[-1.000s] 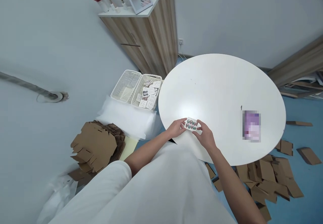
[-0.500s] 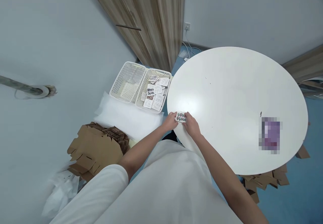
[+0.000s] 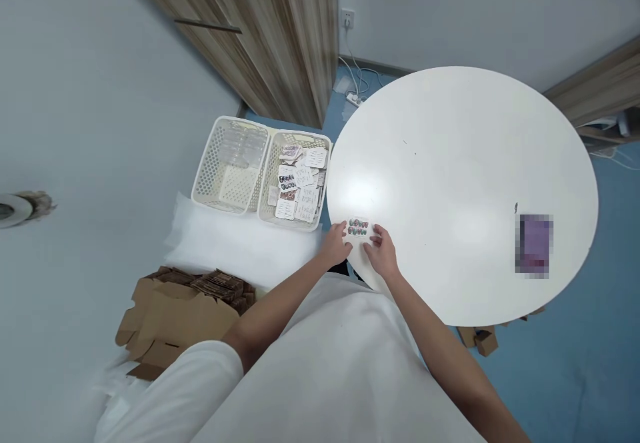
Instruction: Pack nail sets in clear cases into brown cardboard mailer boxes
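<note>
On the near left edge of the white round table lies a small white card of press-on nails, with two rows of red and green nails face up. My left hand is at the card's left edge, thumb and fingers apart; whether a fingertip touches it I cannot tell. My right hand is just off the card's right side, fingers bent and spread, holding nothing. Left of the table, a white basket holds several similar cards, some showing printed backs, others nails.
Beside that basket, a second white basket contains clear plastic pieces. White sheeting and flattened brown cardboard boxes lie nearer me on the left. A blurred purple item is on the table's right. A wooden cabinet stands behind.
Both hands have let go of the nail card, which now lies flat on the table. My right hand has drawn slightly away from it. The view has shifted.
</note>
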Demonstrator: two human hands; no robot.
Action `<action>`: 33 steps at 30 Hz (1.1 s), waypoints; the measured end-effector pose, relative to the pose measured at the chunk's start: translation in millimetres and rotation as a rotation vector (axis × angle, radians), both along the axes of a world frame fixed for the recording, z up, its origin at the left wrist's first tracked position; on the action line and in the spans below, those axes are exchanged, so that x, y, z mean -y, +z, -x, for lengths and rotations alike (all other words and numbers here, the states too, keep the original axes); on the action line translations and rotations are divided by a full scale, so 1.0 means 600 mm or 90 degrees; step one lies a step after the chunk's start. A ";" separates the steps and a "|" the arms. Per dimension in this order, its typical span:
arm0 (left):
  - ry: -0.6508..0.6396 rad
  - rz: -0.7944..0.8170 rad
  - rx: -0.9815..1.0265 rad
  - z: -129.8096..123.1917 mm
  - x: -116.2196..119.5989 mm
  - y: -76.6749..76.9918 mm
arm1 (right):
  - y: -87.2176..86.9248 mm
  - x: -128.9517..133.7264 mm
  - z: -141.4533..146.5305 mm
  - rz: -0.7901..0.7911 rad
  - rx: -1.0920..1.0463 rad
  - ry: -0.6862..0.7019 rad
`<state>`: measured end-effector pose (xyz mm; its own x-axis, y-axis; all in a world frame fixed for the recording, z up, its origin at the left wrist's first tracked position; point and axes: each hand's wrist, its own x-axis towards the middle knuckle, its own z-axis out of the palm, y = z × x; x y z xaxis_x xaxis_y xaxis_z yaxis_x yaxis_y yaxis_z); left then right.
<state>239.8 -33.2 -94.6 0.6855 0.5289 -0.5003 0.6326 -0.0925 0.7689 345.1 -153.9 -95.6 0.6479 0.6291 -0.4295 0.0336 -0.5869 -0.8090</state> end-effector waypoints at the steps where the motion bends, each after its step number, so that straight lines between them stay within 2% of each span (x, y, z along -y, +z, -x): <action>1: 0.002 0.002 0.006 0.000 0.000 -0.001 | 0.001 -0.004 0.002 -0.004 -0.030 -0.014; 8: 0.012 -0.034 0.020 -0.014 -0.022 -0.007 | 0.004 -0.064 0.000 -0.034 -0.129 -0.082; 13: 0.023 -0.062 0.046 -0.030 -0.048 -0.005 | 0.010 -0.091 -0.013 -0.062 -0.135 -0.068; 18: 0.039 -0.056 0.051 -0.034 -0.050 -0.004 | 0.012 -0.096 -0.018 -0.069 -0.138 -0.052; 25: 0.076 -0.072 0.063 -0.026 -0.031 0.008 | 0.028 -0.070 -0.020 -0.093 -0.123 -0.081; 29: 0.092 -0.091 0.053 -0.006 -0.009 0.027 | 0.052 -0.030 -0.022 -0.085 -0.110 -0.076; 33: 0.121 -0.100 0.039 0.023 0.030 0.045 | 0.067 0.019 -0.023 -0.093 -0.105 -0.056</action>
<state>226.1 -51.0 -67.4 0.5928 0.7190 -0.3628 0.6028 -0.0974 0.7919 359.2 -165.6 -55.4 0.6316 0.6366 -0.4426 -0.1524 -0.4577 -0.8759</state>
